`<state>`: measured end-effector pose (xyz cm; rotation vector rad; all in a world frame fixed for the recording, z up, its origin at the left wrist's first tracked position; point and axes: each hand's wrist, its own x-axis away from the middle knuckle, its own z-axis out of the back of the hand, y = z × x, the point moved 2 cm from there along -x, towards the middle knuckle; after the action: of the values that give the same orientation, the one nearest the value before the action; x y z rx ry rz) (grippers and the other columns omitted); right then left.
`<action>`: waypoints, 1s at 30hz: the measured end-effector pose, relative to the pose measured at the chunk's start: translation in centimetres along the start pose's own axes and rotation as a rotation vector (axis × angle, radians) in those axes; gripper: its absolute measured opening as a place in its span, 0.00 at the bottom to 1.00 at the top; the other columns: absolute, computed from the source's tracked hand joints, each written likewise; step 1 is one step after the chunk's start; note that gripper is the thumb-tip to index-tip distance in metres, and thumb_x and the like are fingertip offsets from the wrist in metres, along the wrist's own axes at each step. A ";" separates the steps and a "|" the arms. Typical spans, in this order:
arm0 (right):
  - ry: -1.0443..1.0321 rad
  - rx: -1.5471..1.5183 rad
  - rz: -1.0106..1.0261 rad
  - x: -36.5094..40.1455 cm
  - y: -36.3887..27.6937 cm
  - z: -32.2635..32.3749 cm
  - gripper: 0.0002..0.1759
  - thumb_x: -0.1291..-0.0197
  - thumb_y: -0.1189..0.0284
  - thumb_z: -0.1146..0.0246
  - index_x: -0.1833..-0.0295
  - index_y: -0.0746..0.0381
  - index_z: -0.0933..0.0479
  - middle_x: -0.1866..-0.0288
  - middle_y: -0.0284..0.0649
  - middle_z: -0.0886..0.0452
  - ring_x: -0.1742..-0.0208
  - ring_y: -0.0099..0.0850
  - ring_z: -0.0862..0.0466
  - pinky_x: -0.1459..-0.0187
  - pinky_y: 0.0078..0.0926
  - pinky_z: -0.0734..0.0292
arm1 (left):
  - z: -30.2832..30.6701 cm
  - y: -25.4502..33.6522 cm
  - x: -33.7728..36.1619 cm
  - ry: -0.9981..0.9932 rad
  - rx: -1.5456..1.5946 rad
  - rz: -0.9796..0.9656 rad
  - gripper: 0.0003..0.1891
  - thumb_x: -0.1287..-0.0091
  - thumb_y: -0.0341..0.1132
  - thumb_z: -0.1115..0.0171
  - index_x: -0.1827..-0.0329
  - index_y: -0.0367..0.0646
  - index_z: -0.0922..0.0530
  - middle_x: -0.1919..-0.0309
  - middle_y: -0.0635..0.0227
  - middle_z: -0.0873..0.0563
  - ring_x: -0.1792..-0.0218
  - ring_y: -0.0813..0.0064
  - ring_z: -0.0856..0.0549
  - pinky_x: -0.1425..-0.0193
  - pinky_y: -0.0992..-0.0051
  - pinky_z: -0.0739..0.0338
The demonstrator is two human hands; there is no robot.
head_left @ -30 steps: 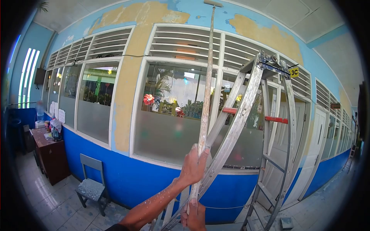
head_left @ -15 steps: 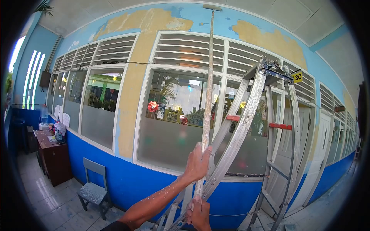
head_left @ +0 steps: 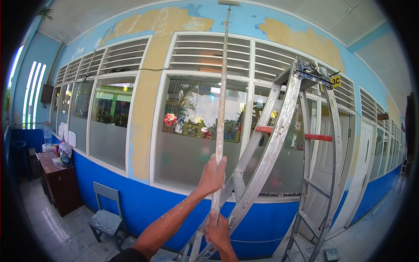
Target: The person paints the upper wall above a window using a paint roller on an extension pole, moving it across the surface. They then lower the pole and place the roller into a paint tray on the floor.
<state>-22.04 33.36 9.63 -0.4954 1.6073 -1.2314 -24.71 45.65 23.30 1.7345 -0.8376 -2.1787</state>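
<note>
A long, paint-stained pole (head_left: 223, 87) rises from my hands toward the top of the wall. At its upper end a paint roller (head_left: 229, 3) meets the light blue strip just below the ceiling. My left hand (head_left: 212, 175) is wrapped round the pole at mid-view, its forearm flecked with white paint. Lower down, my right hand (head_left: 218, 231) grips the pole near its bottom end. Close to the right of both hands stands a paint-spattered aluminium stepladder (head_left: 273, 148), its legs spread.
Windows (head_left: 200, 131) with white louvres span the wall, which has bare tan patches (head_left: 301, 39). At lower left stand a grey chair (head_left: 106, 218) and a brown desk (head_left: 59, 183) with items on top. A white door (head_left: 323, 161) is behind the ladder.
The pole and roller have shifted left along the top of the wall, and both hands have moved left with them. The lower hand also sits slightly higher in view.
</note>
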 end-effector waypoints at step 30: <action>0.103 -0.303 -0.089 3.5 1.0 5.7 0.28 0.21 0.48 0.56 0.64 0.62 0.32 0.85 0.32 0.36 0.90 0.25 0.34 0.89 0.26 0.39 | -8.1 3.6 0.9 -0.051 -0.203 -0.118 0.27 0.21 0.46 0.54 0.45 0.19 0.33 0.67 0.26 0.18 0.60 0.28 0.16 0.52 0.44 0.22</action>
<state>-18.16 28.27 7.23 -0.7095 1.8899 -1.0973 -17.85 39.92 23.54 1.6730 -0.5153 -2.3016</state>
